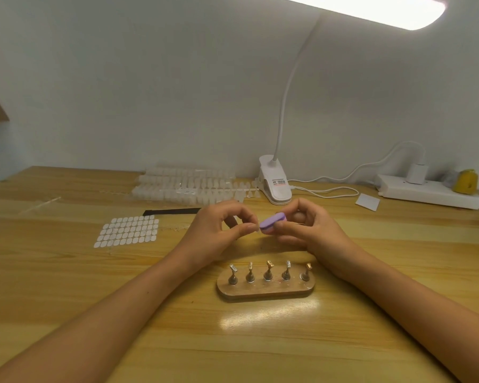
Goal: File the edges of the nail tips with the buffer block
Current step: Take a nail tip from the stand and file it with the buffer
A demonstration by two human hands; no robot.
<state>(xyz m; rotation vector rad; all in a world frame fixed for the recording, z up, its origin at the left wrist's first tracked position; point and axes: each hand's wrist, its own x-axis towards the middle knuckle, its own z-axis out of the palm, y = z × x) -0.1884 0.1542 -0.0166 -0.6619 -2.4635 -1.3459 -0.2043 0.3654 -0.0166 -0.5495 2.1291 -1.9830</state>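
Hands are meeting over the middle of the table [67, 286], just beyond the stand [266, 292].

The left hand [219, 230] is pinching a small clear nail tip [256, 227] between thumb and forefinger, with the remaining fingers curling loosely behind. The right hand [313, 228] is gripping the purple buffer block [271, 221], thumb on the near side and fingers curling over the far side. The block is tilting, its lower left end lying against the tip, so block and tip are touching between the two hands. Both are being held above the wood. Whether the right hand's lowest fingers are resting on the table cannot be told.

The stand, a rounded wooden base, is carrying five metal holders [268, 270] in a row, each leaning slightly.

To the left, a sheet of white oval stickers [127, 230] is lying flat, with a black strip [172, 211] just behind it. Along the wall, racks of pale tips [188, 183] are lying side by side.

Just right of them a white lamp clamp [274, 183] is sitting, its neck bending up to the lit lamp head [371, 9] at the top edge. A white cable [329, 189] is looping across the wood near the clamp, toward a power strip [432, 193] at the far right. A white plug [416, 174] is standing on the strip and a yellow object [466, 181] is sitting at its end. A small white card [367, 201] is lying flat just in front of the strip's left end.
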